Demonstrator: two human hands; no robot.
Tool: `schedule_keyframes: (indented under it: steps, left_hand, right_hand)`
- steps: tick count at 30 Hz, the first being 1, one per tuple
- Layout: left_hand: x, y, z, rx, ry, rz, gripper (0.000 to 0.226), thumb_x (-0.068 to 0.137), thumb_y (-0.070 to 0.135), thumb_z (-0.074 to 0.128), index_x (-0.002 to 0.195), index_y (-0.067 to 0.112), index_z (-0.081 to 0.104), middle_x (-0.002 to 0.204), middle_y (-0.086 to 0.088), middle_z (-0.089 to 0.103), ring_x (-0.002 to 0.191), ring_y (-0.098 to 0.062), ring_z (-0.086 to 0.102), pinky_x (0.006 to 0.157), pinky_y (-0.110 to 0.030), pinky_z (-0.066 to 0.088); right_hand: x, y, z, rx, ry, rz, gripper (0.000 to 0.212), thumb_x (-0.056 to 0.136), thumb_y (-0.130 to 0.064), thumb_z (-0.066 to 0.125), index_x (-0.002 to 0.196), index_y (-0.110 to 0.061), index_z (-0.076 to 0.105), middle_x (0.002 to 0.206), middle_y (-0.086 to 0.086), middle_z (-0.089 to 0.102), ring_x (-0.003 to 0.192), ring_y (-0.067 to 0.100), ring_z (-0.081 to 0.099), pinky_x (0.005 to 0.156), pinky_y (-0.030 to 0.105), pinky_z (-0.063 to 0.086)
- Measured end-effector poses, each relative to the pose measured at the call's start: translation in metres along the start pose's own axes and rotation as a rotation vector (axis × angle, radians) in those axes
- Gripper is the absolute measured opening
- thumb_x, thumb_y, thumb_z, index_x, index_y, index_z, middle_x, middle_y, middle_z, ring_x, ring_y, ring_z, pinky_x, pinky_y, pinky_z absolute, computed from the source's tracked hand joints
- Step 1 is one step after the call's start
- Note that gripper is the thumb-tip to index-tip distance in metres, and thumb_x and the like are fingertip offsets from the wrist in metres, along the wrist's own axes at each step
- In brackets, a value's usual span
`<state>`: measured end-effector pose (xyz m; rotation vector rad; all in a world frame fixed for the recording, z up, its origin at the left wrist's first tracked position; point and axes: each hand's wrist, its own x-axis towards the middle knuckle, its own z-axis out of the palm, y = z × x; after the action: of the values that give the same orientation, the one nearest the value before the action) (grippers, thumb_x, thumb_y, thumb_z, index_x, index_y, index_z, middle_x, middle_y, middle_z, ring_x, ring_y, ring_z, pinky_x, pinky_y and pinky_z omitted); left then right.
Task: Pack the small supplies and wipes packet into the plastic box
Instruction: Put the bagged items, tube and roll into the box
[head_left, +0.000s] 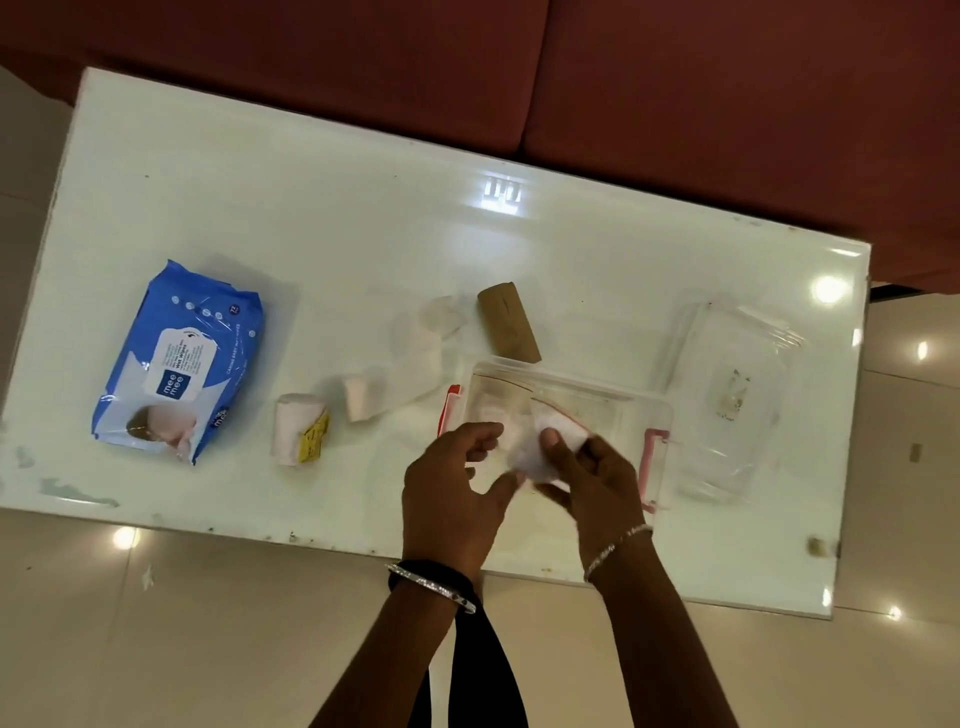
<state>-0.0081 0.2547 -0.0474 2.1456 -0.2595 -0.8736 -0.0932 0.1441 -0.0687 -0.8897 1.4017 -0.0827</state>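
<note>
A clear plastic box (566, 415) with pink side latches is seen on the glossy white surface (363, 218), near the front edge. Both hands are held over its open top. A small white pad (535, 449), soft-looking and somewhat blurred, is pinched by the right hand (592, 480), the thumb pressed on top and the fingers curled beneath. The left hand (457, 486) is half closed beside it, the thumb and fingertips touching or nearly touching the pad's left edge; whether it truly grips cannot be told. Inside the box a clear bag with a red strip is faintly visible behind the pad.

The box's transparent lid (727, 400) is laid flat to the right of the box, just beside it. A brown rolled bandage (509, 322) is lying just behind the box's far wall. Left of that, a loose strip of white gauze (415, 358) is spread out, ending in a small roll. Further left a white bandage roll with a yellow label (301, 428) is lying on its side. The blue wet wipes packet (182, 358) is resting well apart, towards the left end of the surface. Bangles are worn on both wrists.
</note>
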Motion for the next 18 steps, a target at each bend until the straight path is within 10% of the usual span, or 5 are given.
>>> schedule_keyframes:
  steps: [6, 15, 18]
  left_hand:
    - [0.007, -0.017, -0.012, 0.084, 0.176, -0.047, 0.040, 0.076, 0.016, 0.078, 0.113, 0.022, 0.064, 0.100, 0.005, 0.062, 0.086, -0.014, 0.061, 0.076, -0.035, 0.055]
    - [0.014, -0.035, -0.017, -0.033, 0.144, -0.146, 0.037, 0.075, 0.008, 0.079, 0.105, 0.024, 0.065, 0.082, 0.014, 0.067, 0.067, 0.000, 0.066, 0.058, -0.006, 0.048]
    - [0.016, -0.038, -0.019, -0.065, 0.095, -0.186, 0.036, 0.073, 0.009, 0.081, 0.101, 0.026, 0.066, 0.076, 0.016, 0.066, 0.069, 0.005, 0.065, 0.058, -0.001, 0.045]
  right_hand:
    - [0.061, 0.007, 0.002, -0.341, 0.276, 0.043, 0.058, 0.066, -0.035, 0.088, 0.109, -0.006, 0.065, 0.107, 0.014, 0.071, 0.100, 0.034, 0.068, 0.088, 0.049, 0.057]
    - [0.074, 0.008, 0.021, -0.520, 0.320, 0.016, 0.058, 0.073, -0.050, 0.079, 0.114, -0.010, 0.069, 0.109, 0.010, 0.073, 0.107, 0.032, 0.067, 0.099, 0.042, 0.050]
    - [0.053, -0.005, 0.019, -0.745, 0.515, -0.108, 0.041, 0.080, -0.051, 0.072, 0.101, -0.015, 0.072, 0.101, 0.003, 0.073, 0.104, 0.028, 0.066, 0.082, 0.029, 0.045]
